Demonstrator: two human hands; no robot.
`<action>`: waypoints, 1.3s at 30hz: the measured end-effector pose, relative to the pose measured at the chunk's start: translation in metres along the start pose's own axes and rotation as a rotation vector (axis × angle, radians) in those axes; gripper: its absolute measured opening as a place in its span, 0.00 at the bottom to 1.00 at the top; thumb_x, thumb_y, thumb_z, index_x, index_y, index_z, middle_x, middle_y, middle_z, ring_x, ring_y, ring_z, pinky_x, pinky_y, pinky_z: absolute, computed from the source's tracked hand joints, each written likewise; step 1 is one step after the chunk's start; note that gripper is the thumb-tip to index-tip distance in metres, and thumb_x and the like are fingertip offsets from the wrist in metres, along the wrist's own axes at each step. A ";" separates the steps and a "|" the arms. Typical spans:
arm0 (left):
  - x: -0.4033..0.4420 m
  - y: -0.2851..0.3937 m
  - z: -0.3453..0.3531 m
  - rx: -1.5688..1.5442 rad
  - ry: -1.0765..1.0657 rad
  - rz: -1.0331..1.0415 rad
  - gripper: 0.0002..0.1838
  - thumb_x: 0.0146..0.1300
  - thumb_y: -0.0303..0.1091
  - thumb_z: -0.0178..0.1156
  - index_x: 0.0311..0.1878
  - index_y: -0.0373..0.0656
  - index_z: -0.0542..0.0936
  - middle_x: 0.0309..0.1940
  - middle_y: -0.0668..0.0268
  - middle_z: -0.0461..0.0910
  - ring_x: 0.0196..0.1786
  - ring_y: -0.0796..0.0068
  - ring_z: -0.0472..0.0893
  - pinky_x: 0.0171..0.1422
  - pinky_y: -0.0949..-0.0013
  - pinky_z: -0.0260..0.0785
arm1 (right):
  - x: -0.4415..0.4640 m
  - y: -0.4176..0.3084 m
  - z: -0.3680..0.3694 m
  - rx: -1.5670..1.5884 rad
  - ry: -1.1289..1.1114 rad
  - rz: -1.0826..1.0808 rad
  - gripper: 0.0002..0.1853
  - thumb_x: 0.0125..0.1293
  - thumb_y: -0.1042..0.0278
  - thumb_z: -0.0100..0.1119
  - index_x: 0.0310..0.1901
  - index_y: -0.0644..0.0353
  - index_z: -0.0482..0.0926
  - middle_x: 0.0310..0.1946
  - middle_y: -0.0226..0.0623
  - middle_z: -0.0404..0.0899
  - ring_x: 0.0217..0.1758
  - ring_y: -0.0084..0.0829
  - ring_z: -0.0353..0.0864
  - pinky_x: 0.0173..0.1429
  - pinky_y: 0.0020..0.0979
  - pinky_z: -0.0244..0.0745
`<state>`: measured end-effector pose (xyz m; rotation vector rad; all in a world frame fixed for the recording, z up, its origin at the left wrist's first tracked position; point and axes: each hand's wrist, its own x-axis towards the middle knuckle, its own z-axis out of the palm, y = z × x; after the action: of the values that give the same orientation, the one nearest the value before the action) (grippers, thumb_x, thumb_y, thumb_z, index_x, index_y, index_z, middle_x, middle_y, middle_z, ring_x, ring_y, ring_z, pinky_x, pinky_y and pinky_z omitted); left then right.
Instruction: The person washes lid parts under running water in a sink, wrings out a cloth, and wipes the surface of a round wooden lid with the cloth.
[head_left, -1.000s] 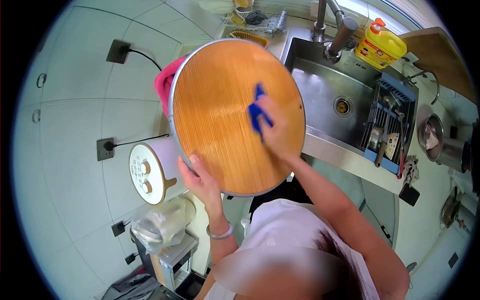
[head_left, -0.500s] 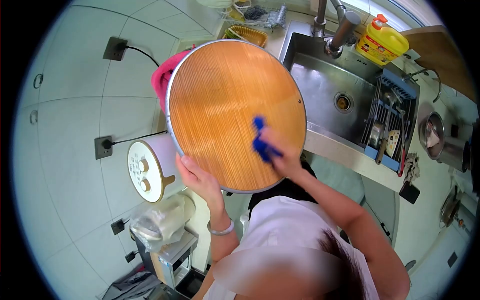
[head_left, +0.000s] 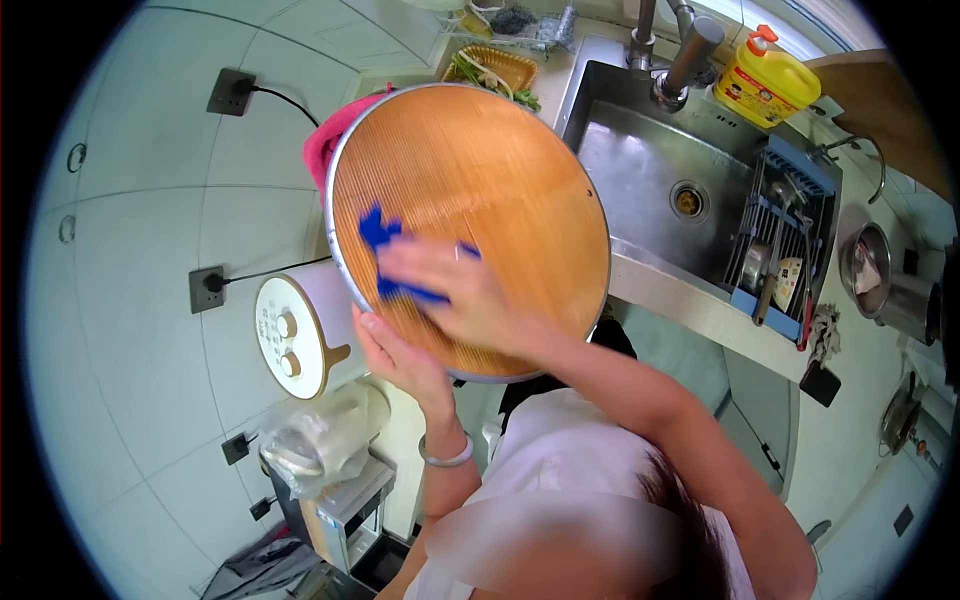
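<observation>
A large round wooden board (head_left: pixel 500 180) with a metal rim is held up at a tilt in front of my body. My left hand (head_left: pixel 408 368), with a bangle at the wrist, grips the board's lower left rim, thumb on the face. On the left part of the face, my right hand (head_left: pixel 450 290) presses a blue cloth (head_left: pixel 378 232) against the wood. Motion blurs that hand, and its palm covers part of the cloth.
The sink (head_left: pixel 650 170) with a dish rack (head_left: pixel 780 240) lies to the right, a yellow bottle (head_left: pixel 765 85) behind it. A basket with greens (head_left: pixel 500 68) stands behind the board. At left are a white appliance (head_left: pixel 300 335) and a pink cloth (head_left: pixel 325 145).
My right hand and the blue cloth have moved from the board's right side across to its left. The board has shifted slightly, showing more of the greens behind it.
</observation>
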<state>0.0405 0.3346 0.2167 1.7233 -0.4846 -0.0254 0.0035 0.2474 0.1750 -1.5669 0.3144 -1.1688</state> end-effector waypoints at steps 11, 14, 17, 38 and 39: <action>-0.015 -0.007 -0.006 0.151 0.082 0.053 0.19 0.79 0.38 0.42 0.56 0.28 0.71 0.37 0.69 0.73 0.39 0.82 0.70 0.44 0.76 0.65 | -0.001 -0.001 0.001 -0.008 0.024 -0.029 0.21 0.52 0.82 0.63 0.51 0.62 0.82 0.54 0.42 0.81 0.59 0.45 0.79 0.64 0.41 0.74; -0.006 -0.008 -0.013 0.202 0.066 0.079 0.18 0.79 0.37 0.44 0.55 0.28 0.71 0.32 0.72 0.67 0.35 0.84 0.64 0.38 0.78 0.59 | -0.050 -0.007 -0.019 0.073 -0.115 -0.125 0.21 0.54 0.84 0.62 0.52 0.65 0.81 0.55 0.44 0.80 0.61 0.43 0.78 0.66 0.41 0.71; -0.008 -0.011 -0.019 0.154 0.067 0.021 0.18 0.79 0.37 0.43 0.53 0.28 0.71 0.29 0.74 0.62 0.33 0.86 0.60 0.35 0.78 0.55 | -0.086 0.039 -0.060 -0.187 0.055 0.140 0.22 0.58 0.86 0.57 0.56 0.65 0.79 0.55 0.45 0.80 0.61 0.42 0.78 0.68 0.37 0.69; -0.006 -0.002 -0.020 0.247 0.105 0.070 0.16 0.80 0.38 0.40 0.48 0.32 0.68 0.31 0.71 0.65 0.35 0.82 0.64 0.39 0.77 0.61 | -0.120 0.031 -0.070 -0.218 0.050 0.266 0.23 0.57 0.86 0.58 0.55 0.62 0.79 0.57 0.46 0.79 0.61 0.44 0.78 0.67 0.38 0.69; -0.003 -0.001 -0.022 0.249 0.084 0.065 0.16 0.80 0.38 0.40 0.48 0.32 0.68 0.32 0.71 0.65 0.36 0.82 0.63 0.39 0.77 0.60 | -0.119 0.031 -0.072 -0.189 -0.006 0.228 0.23 0.57 0.85 0.57 0.56 0.62 0.79 0.56 0.46 0.80 0.61 0.45 0.78 0.67 0.38 0.69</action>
<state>0.0441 0.3564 0.2196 1.9425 -0.4969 0.1598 -0.0998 0.2785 0.0821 -1.6482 0.5987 -0.9790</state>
